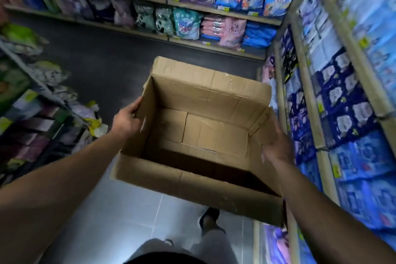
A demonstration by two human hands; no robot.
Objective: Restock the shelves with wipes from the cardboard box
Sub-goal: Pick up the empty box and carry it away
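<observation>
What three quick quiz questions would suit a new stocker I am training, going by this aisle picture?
1. True or false: the cardboard box has wipes in it.
2. Which hand grips which side of the box?
3. The box is: A) on the floor B) held up C) on a shelf.

Key: 1. False, its bottom is bare. 2. Left hand on the left wall, right hand on the right wall. 3. B, above the floor.

Cardboard box (214, 126) between shelves (321, 83), above floor (107, 210)
</observation>
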